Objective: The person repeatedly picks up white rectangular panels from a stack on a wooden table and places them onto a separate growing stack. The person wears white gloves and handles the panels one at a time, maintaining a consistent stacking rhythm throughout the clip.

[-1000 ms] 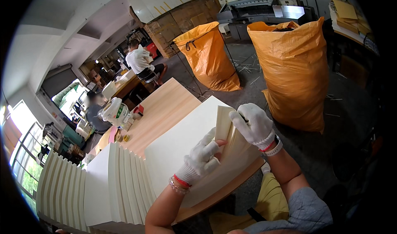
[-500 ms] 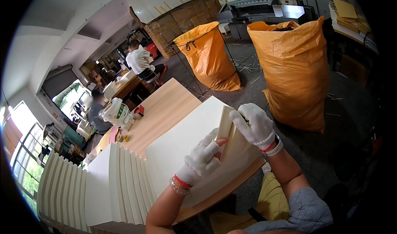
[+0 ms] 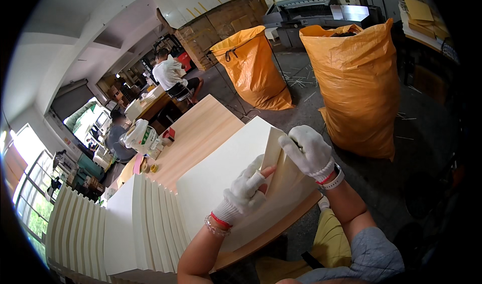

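Large flat white paper stack (image 3: 221, 158) on light wood-grain worktop (image 3: 203, 121), near edge bent up; handling looks midway. White-gloved left hand (image 3: 244, 191) and white-gloved right hand (image 3: 309, 152) at that edge, fingers curled, pinch unclear. Staggered cream-white paper piles (image 3: 156, 219) left: finished or waiting, can't tell.

Paper flap (image 3: 273, 148) at your left hand (image 3: 244, 191): narrower than second ago; left border shifted right, baring more of white sheet (image 3: 221, 166). Your bare fingertip (image 3: 269, 171): shows more, reaching slightly more to far side. Far left, seated person (image 3: 117, 142) in dark top: head (image 3: 118, 116) shifted right.
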Motion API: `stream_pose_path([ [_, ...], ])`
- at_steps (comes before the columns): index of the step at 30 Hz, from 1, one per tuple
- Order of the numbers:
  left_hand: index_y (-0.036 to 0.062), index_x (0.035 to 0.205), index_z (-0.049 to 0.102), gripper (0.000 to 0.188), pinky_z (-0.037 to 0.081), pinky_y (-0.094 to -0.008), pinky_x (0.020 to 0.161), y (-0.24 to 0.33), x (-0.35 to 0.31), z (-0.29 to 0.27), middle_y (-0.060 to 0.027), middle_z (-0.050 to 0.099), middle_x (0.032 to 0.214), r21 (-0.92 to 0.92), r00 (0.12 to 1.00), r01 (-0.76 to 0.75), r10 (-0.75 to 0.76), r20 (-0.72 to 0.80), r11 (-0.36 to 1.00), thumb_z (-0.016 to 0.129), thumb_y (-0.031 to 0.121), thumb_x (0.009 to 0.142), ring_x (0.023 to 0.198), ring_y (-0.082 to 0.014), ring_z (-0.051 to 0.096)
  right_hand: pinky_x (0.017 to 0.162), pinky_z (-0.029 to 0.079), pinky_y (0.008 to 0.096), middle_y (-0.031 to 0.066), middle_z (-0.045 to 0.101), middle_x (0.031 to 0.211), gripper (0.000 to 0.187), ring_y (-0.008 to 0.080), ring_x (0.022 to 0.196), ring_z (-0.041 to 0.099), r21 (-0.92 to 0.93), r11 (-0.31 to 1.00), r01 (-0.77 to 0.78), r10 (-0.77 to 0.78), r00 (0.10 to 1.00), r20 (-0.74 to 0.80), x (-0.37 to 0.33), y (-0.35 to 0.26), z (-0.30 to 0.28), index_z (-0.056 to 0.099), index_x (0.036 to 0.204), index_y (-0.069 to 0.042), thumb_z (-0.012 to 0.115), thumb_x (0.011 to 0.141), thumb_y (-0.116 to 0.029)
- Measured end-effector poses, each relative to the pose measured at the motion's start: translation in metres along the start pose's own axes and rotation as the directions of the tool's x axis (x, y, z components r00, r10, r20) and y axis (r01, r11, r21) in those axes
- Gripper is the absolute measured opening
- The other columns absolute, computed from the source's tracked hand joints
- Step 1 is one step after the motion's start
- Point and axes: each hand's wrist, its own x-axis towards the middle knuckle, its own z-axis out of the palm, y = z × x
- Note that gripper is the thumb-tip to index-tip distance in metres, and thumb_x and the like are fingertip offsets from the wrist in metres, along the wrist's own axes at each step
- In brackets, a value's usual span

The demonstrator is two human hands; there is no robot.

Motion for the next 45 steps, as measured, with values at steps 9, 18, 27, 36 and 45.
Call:
stream_pose_path([
  [9,0.0071,0.125,0.058,0.047,0.044,-0.0399,0.105,0.003,0.001,0.007,-0.0258,0.040,0.151,-0.078,0.988,-0.037,0.025,-0.154,0.996,0.073,0.000,0.081,0.127,-0.0387,0.055,0.062,0.042,0.0452,0.0147,0.051,0.066,0.033,0.0353,0.066,0.054,0.034,0.998,-0.047,0.048,0.998,-0.028,-0.002,0.000,0.003,0.052,0.072,-0.003,0.061,0.099,-0.021],
  [18,0.0063,0.123,0.060,0.044,0.044,-0.0399,0.105,0.003,0.003,0.003,-0.0261,0.038,0.154,-0.098,0.997,-0.059,0.055,-0.048,0.993,0.070,-0.004,0.081,0.131,-0.0396,0.052,0.063,0.043,0.0453,0.0147,0.051,0.067,0.033,0.0351,0.066,0.053,0.035,0.998,-0.052,0.054,0.998,-0.032,-0.001,0.000,0.003,0.052,0.073,-0.002,0.062,0.098,-0.020],
  [27,0.0068,0.116,0.062,0.042,0.043,-0.0399,0.105,0.005,-0.001,0.004,-0.0276,0.038,0.153,-0.065,0.993,-0.037,0.030,-0.111,0.997,0.076,-0.001,0.077,0.134,-0.0407,0.051,0.063,0.043,0.0449,0.0145,0.051,0.068,0.032,0.0349,0.066,0.053,0.035,0.999,-0.025,0.026,0.999,-0.035,-0.005,0.002,0.003,0.052,0.075,-0.003,0.062,0.099,-0.021],
  [36,0.0058,0.110,0.063,0.036,0.051,-0.0356,0.092,0.003,0.002,0.011,-0.0291,0.032,0.157,-0.040,0.981,-0.050,0.042,-0.189,0.998,0.077,-0.001,0.077,0.124,-0.0360,0.060,0.063,0.042,0.0449,0.0148,0.050,0.067,0.033,0.0348,0.065,0.052,0.058,0.996,-0.073,0.076,0.996,-0.054,-0.005,0.003,0.005,0.051,0.074,-0.002,0.061,0.099,-0.021],
  [45,0.0060,0.127,0.062,0.050,0.051,-0.0368,0.092,0.000,0.002,0.002,-0.0279,0.031,0.158,0.032,0.997,-0.076,0.076,-0.003,0.997,0.073,-0.003,0.079,0.117,-0.0353,0.063,0.064,0.043,0.0440,0.0144,0.051,0.068,0.032,0.0339,0.066,0.053,0.052,0.997,-0.059,0.061,0.997,-0.047,-0.007,0.001,0.001,0.052,0.074,-0.002,0.061,0.099,-0.020],
])
